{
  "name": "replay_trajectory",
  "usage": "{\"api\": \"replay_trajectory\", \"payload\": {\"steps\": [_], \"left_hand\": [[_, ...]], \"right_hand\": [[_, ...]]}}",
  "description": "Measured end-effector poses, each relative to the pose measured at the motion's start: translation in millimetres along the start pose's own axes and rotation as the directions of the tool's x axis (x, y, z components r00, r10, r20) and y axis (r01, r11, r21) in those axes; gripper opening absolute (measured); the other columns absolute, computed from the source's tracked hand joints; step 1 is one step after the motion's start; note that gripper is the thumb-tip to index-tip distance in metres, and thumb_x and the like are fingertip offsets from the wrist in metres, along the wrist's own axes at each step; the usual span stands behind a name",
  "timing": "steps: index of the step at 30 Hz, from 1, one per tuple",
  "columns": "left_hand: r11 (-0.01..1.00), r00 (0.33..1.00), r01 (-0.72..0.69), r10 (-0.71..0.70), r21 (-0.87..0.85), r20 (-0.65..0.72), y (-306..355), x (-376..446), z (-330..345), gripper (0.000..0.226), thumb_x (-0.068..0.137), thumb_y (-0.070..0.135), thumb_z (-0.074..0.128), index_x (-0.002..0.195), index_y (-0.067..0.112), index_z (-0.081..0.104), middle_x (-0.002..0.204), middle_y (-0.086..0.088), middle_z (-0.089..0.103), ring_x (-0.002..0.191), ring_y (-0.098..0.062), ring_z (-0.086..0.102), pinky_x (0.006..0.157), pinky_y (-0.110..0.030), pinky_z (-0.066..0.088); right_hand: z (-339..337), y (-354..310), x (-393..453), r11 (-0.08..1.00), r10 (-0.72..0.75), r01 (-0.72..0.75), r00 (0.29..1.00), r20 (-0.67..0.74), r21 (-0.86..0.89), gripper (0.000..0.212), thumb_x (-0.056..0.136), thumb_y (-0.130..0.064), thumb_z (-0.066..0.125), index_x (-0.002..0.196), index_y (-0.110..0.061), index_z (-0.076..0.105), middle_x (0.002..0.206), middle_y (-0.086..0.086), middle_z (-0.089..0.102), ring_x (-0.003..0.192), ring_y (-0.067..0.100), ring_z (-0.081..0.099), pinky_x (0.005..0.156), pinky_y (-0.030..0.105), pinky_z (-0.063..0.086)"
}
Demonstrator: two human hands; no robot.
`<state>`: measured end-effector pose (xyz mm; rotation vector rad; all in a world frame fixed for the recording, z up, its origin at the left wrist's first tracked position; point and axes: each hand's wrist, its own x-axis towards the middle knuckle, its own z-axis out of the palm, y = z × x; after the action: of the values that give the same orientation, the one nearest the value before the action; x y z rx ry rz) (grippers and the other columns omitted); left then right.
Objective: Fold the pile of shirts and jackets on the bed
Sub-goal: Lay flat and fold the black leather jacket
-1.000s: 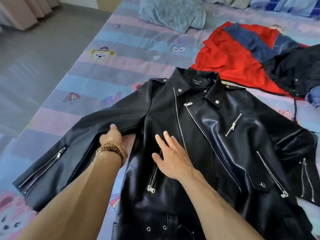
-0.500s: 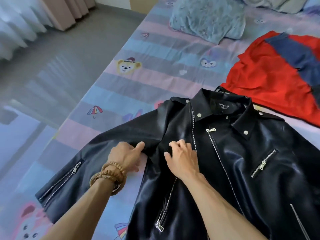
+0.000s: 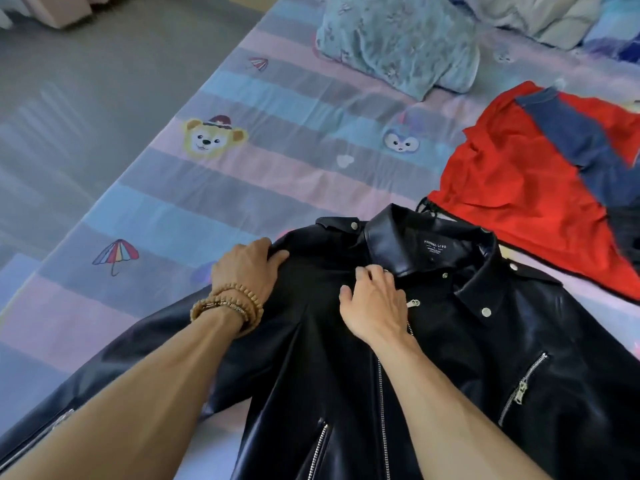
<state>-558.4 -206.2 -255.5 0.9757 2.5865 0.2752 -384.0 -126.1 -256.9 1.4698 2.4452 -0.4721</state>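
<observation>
On the bed, a black jacket lies face up and spread flat, collar toward the far end, its front zip running down toward the near edge of the view. Its left-side sleeve stretches out toward the bed's side edge, beyond which grey floor lies open. Left hand, wearing a bead bracelet at the wrist, grips the jacket's shoulder, fingers curled over the leather. Right hand rests on the chest panel just below the collar, fingers bent and pinching the front edge beside the zip pull. Striped sheet with cartoon prints stretches bare between the jacket and the far end, giving room beyond the collar and to the left. Just right of the collar, touching or nearly touching it, a red shirt lies loosely spread, with a blue garment across it; a dark item at the right border cannot be made out. Farther off, well apart from the jacket, sits a crumpled pale blue cloth, and beyond it pale bedding against the top edge.
</observation>
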Motion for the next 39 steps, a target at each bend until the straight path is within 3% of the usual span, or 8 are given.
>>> {"api": "replay_trajectory", "payload": {"steps": [6, 11, 16, 20, 25, 29, 35, 39], "left_hand": [[0.97, 0.975, 0.115, -0.068, -0.214, 0.213, 4, 14, 0, 0.045, 0.088, 0.046, 0.058, 0.124, 0.017, 0.053, 0.121, -0.013, 0.063, 0.114, -0.033, 0.056, 0.093, -0.037, 0.045], [0.924, 0.959, -0.035, 0.139, -0.382, 0.248, 60, 52, 6, 0.074, 0.086, 0.058, 0.057, 0.144, 0.017, 0.037, 0.135, -0.006, 0.055, 0.126, -0.027, 0.05, 0.103, -0.034, 0.037], [0.962, 0.98, -0.08, 0.124, -0.263, 0.154, 77, 82, 33, 0.034, 0.093, 0.04, 0.057, 0.109, 0.011, 0.064, 0.108, -0.014, 0.065, 0.101, -0.032, 0.06, 0.078, -0.03, 0.041], [0.993, 0.988, -0.093, 0.102, -0.076, 0.116, 87, 65, 38, 0.037, 0.095, 0.039, 0.05, 0.121, 0.012, 0.053, 0.127, -0.014, 0.053, 0.114, -0.034, 0.051, 0.092, -0.044, 0.043], [0.906, 0.896, -0.418, 0.422, 0.062, -0.136, 97, 11, 19, 0.053, 0.089, 0.035, 0.056, 0.138, 0.02, 0.043, 0.128, -0.01, 0.048, 0.116, -0.033, 0.046, 0.095, -0.046, 0.038], [0.775, 0.767, -0.632, 0.626, 0.0, 0.14, 138, -18, 12, 0.051, 0.098, 0.031, 0.042, 0.147, 0.035, 0.027, 0.114, -0.005, 0.06, 0.1, -0.029, 0.06, 0.08, -0.04, 0.049], [0.737, 0.762, -0.614, 0.459, 0.284, 0.457, 195, -8, 43, 0.053, 0.09, 0.043, 0.06, 0.138, 0.034, 0.041, 0.12, -0.009, 0.061, 0.107, -0.034, 0.061, 0.083, -0.04, 0.049], [0.905, 0.829, -0.424, 0.383, 0.012, 0.407, 197, 0, 76, 0.026, 0.094, 0.031, 0.053, 0.12, 0.025, 0.052, 0.113, -0.012, 0.065, 0.104, -0.033, 0.06, 0.088, -0.036, 0.046]], "right_hand": [[-45, 20, 37, 0.964, 0.224, -0.128, 0.865, -0.449, 0.234, 0.038, 0.087, -0.04, 0.064, 0.114, -0.015, 0.056, 0.115, 0.008, 0.058, 0.112, 0.032, 0.05, 0.088, 0.046, 0.04], [-53, 44, 82, 0.925, 0.104, -0.083, 0.994, -0.037, 0.372, 0.038, 0.088, -0.049, 0.06, 0.102, -0.014, 0.058, 0.106, 0.01, 0.065, 0.106, 0.035, 0.058, 0.085, 0.041, 0.047], [-46, 69, 91, 0.905, 0.148, -0.045, 0.965, -0.214, 0.422, 0.013, 0.091, -0.027, 0.062, 0.086, -0.015, 0.061, 0.082, 0.009, 0.065, 0.09, 0.035, 0.06, 0.073, 0.034, 0.042], [-41, 70, 88, 0.917, 0.136, -0.094, 0.987, -0.081, 0.387, 0.03, 0.095, -0.035, 0.057, 0.118, -0.016, 0.059, 0.113, 0.011, 0.065, 0.114, 0.035, 0.055, 0.09, 0.039, 0.042], [-57, 115, 35, 0.986, -0.129, 0.158, 0.931, -0.342, 0.06, 0.044, 0.084, -0.021, 0.052, 0.127, -0.016, 0.055, 0.121, 0.001, 0.062, 0.122, 0.023, 0.051, 0.11, 0.047, 0.027], [-65, 163, 5, 0.99, -0.129, 0.134, 0.986, 0.104, -0.038, 0.067, 0.078, -0.015, 0.058, 0.141, -0.024, 0.04, 0.13, -0.004, 0.048, 0.131, 0.017, 0.041, 0.122, 0.046, 0.005], [-55, 211, -13, 0.963, -0.201, 0.167, 0.969, -0.147, -0.213, 0.053, 0.072, -0.001, 0.072, 0.121, -0.015, 0.06, 0.101, 0.002, 0.059, 0.1, 0.026, 0.053, 0.086, 0.038, 0.046], [-62, 230, -17, 0.968, -0.248, 0.25, 0.966, -0.073, 0.017, 0.028, 0.078, 0.003, 0.067, 0.092, -0.021, 0.068, 0.091, -0.006, 0.052, 0.094, 0.018, 0.046, 0.066, 0.036, 0.044]]}}
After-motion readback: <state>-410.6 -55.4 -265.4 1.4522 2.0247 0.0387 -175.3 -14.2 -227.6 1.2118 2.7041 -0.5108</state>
